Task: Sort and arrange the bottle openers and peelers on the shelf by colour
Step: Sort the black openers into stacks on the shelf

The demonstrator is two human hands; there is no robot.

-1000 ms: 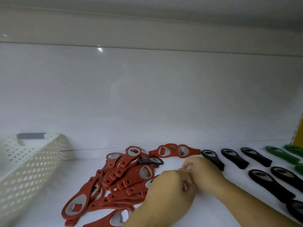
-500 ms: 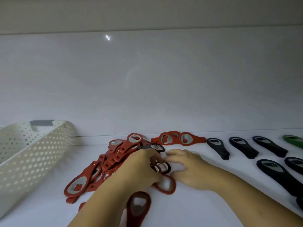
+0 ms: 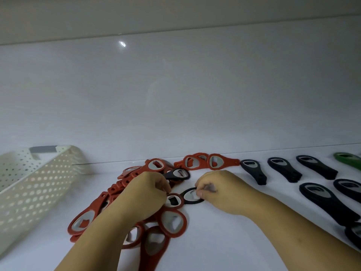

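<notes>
Right hand fingers pinched black opener, handle hidden, left hand fingers curled over red pile, grip unclear

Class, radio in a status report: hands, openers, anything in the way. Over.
Left hand curled over red pile, grip unclear. Right hand pinching black opener. Second black opener lies among the reds.

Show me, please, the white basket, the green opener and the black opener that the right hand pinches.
White basket [image 3: 37,189]: head view, its perforated side wall.
Green opener [image 3: 348,160]: head view, its green body.
Pinched black opener [image 3: 190,196]: head view, its metal insert.
</notes>
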